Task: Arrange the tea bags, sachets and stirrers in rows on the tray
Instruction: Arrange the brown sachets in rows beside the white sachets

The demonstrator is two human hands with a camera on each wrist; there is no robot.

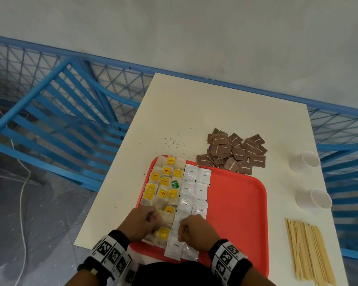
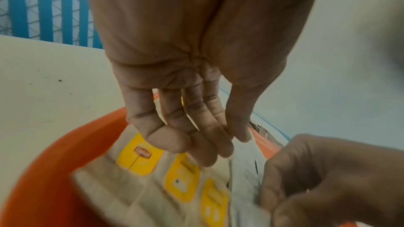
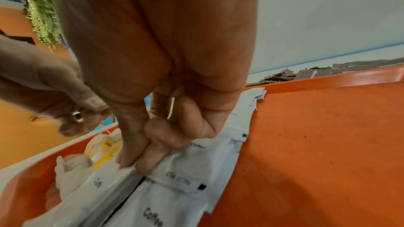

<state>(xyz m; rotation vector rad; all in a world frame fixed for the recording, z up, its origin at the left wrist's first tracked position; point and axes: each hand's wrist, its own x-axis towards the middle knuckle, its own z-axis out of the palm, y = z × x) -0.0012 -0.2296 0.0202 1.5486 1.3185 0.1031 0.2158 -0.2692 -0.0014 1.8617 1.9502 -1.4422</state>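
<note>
Tea bags (image 1: 163,188) and coffee sachets (image 1: 196,188) are lying in rows at tray (image 1: 240,213) left; left hand (image 1: 141,222) is hovering loosely curled, right hand (image 1: 196,232) is pressing sachets; brown sugar sachets (image 1: 236,153) and stirrers (image 1: 308,252) are waiting on counter (image 1: 194,112)

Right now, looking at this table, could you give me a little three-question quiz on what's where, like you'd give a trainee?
1. True or false: the brown sugar sachets are already lined up on the red tray.
2. Which lies further left on the tray: A) tea bags B) white coffee sachets?
3. Fill in: the wooden stirrers lie on the ____, right of the tray.

Key: 1 false, they sit heaped at the tray's far edge; 2 A; 3 table.
</note>
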